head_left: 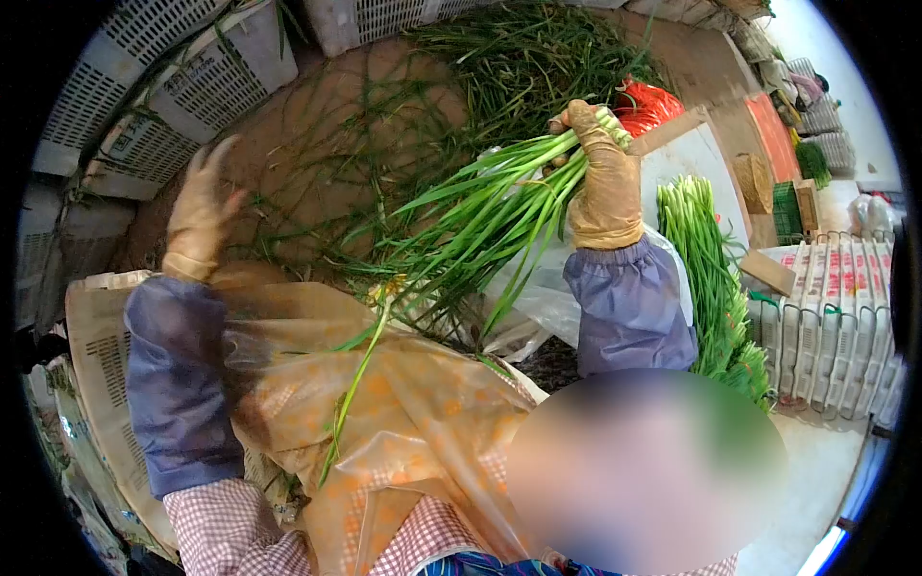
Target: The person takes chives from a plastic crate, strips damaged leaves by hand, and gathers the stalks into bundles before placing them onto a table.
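My right hand, in a tan glove, is closed around the pale stem ends of a bunch of garlic chives. The long green leaves fan out to the left and downward. Off to the left, my left hand, also gloved, is raised with fingers apart and nothing in it; it is slightly smeared by motion. One loose chive stalk lies across the clear plastic apron over my lap. To the right of my right forearm, more garlic chives lie in a long pile on a white surface.
Loose leaves are heaped on the brown floor. White slotted crates line the upper left. A red plastic bag lies beyond my right hand. White crates stand at right. A blurred oval hides the lower right.
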`<state>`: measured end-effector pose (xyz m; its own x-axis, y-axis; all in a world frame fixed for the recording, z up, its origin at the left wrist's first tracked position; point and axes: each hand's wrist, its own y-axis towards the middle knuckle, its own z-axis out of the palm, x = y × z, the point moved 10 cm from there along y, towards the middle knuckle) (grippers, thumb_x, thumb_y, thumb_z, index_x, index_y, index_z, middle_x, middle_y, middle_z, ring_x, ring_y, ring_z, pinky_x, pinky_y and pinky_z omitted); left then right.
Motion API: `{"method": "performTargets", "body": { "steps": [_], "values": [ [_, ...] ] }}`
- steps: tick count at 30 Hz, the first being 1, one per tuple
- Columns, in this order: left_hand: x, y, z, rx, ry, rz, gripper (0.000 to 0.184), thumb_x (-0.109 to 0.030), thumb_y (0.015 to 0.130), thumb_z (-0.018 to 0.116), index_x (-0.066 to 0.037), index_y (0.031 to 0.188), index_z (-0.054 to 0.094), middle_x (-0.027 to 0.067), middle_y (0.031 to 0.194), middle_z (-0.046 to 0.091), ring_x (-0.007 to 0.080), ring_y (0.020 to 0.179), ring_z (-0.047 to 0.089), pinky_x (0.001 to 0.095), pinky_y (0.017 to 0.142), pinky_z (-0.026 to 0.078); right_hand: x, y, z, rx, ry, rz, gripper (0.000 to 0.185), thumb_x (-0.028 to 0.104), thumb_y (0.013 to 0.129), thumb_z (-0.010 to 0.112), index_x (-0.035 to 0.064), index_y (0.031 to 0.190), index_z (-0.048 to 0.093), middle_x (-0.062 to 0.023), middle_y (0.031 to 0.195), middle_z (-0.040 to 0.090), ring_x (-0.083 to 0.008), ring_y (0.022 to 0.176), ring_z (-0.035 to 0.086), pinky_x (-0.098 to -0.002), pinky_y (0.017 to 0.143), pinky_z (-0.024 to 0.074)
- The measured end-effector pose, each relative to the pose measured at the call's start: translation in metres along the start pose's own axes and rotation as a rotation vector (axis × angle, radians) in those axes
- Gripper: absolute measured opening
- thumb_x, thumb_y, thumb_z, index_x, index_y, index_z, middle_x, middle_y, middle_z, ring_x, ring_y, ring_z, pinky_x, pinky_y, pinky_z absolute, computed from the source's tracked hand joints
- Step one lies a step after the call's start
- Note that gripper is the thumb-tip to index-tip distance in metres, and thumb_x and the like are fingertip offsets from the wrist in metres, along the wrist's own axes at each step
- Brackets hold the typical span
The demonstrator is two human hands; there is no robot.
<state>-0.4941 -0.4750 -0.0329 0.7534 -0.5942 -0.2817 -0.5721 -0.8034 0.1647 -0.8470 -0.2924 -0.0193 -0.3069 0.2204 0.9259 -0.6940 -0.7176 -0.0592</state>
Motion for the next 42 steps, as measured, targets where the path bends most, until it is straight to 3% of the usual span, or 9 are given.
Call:
{"method": "performTargets", "body": {
  "steps": [2, 4, 9, 23, 28, 32, 35, 37, 42],
  "values": [
    [-0.093, -0.005, -0.014, 0.018, -0.561, 0.142, 0.05, 0.004, 0.073, 0.06, -0.009, 0.12, 0.051, 0.0129, 0.114, 0.054, 0.0239, 0.104, 0.054, 0.0323, 0.082, 0.045, -0.008, -0.003, 0.003, -0.002, -0.005, 0.039, 0.009, 0.012, 0.081, 0.065, 0.0075, 0.077, 0.058, -0.0031, 0.067, 0.06, -0.0085, 0.046, 0.05, -0.0206, 0.04, 0.0395],
    [-0.18, -0.012, -0.031, -0.127, -0.341, 0.364, 0.028, -0.001, 0.075, 0.06, -0.01, 0.101, 0.061, 0.0103, 0.082, 0.061, 0.025, 0.07, 0.06, 0.0326, 0.061, 0.048, -0.016, -0.001, 0.005, 0.007, -0.024, 0.064, 0.009, 0.011, 0.08, 0.065, 0.008, 0.078, 0.057, -0.003, 0.067, 0.06, -0.0084, 0.046, 0.049, -0.0207, 0.04, 0.0396],
    [-0.265, -0.013, 0.009, -0.026, -0.256, 0.505, 0.022, -0.017, 0.076, 0.062, -0.016, 0.098, 0.062, 0.0071, 0.068, 0.055, 0.0265, 0.056, 0.057, 0.0362, 0.046, 0.044, -0.019, -0.008, 0.015, 0.023, -0.043, 0.051, 0.009, 0.011, 0.08, 0.065, 0.008, 0.078, 0.057, -0.0014, 0.066, 0.058, -0.0078, 0.048, 0.05, -0.0206, 0.043, 0.0402],
    [-0.196, -0.021, 0.014, 0.077, -0.341, 0.544, 0.011, -0.009, 0.075, 0.061, -0.008, 0.086, 0.06, 0.0095, 0.073, 0.056, 0.0306, 0.068, 0.057, 0.038, 0.056, 0.044, -0.008, 0.002, -0.007, -0.011, -0.038, -0.03, 0.01, 0.016, 0.083, 0.063, 0.0079, 0.081, 0.057, -0.0016, 0.07, 0.06, -0.0085, 0.058, 0.055, -0.0205, 0.05, 0.0446],
    [-0.085, -0.01, 0.024, 0.156, -0.482, 0.208, 0.017, -0.005, 0.077, 0.058, -0.003, 0.092, 0.063, 0.0123, 0.079, 0.062, 0.0303, 0.075, 0.061, 0.0333, 0.067, 0.048, 0.008, -0.001, 0.004, 0.078, -0.127, -0.03, 0.019, 0.024, 0.086, 0.058, 0.0064, 0.079, 0.06, -0.0034, 0.073, 0.062, -0.0093, 0.061, 0.056, -0.0219, 0.055, 0.0457],
    [-0.004, -0.014, 0.052, 0.551, 0.435, -0.006, 0.041, -0.011, 0.078, 0.062, -0.005, 0.117, 0.052, 0.0159, 0.107, 0.057, 0.0299, 0.094, 0.057, 0.0334, 0.082, 0.046, 0.021, -0.003, 0.017, 0.193, -0.161, -0.087, 0.021, 0.024, 0.087, 0.056, 0.0053, 0.079, 0.059, -0.0047, 0.074, 0.061, -0.0148, 0.067, 0.058, -0.0293, 0.065, 0.0489],
    [-0.029, -0.004, 0.037, 0.406, 0.266, 0.198, 0.048, -0.016, 0.081, 0.062, -0.005, 0.124, 0.045, 0.0139, 0.117, 0.053, 0.0261, 0.1, 0.055, 0.0321, 0.086, 0.043, 0.031, -0.004, 0.037, 0.475, 0.065, -0.1, 0.025, 0.029, 0.088, 0.055, 0.0059, 0.079, 0.056, -0.0051, 0.072, 0.058, -0.0217, 0.071, 0.058, -0.0379, 0.072, 0.05],
    [-0.069, 0.006, 0.027, 0.465, -0.696, 0.154, 0.04, -0.016, 0.084, 0.06, -0.006, 0.121, 0.049, 0.0092, 0.113, 0.056, 0.016, 0.101, 0.054, 0.0277, 0.089, 0.041, 0.051, -0.015, 0.056, 0.731, 0.329, -0.037, 0.03, 0.036, 0.088, 0.052, 0.0072, 0.079, 0.053, -0.0051, 0.067, 0.053, -0.0254, 0.072, 0.058, -0.0457, 0.073, 0.0499],
    [-0.139, 0.003, 0.001, 0.461, -0.788, 0.149, 0.037, -0.026, 0.08, 0.066, -0.002, 0.106, 0.055, 0.0081, 0.094, 0.06, 0.017, 0.086, 0.057, 0.0299, 0.076, 0.046, 0.058, 0.014, 0.021, 0.398, 0.051, -0.165, 0.027, 0.035, 0.087, 0.055, 0.0087, 0.081, 0.052, -0.0034, 0.066, 0.049, -0.0209, 0.068, 0.056, -0.0456, 0.072, 0.0503]
  ]
}}
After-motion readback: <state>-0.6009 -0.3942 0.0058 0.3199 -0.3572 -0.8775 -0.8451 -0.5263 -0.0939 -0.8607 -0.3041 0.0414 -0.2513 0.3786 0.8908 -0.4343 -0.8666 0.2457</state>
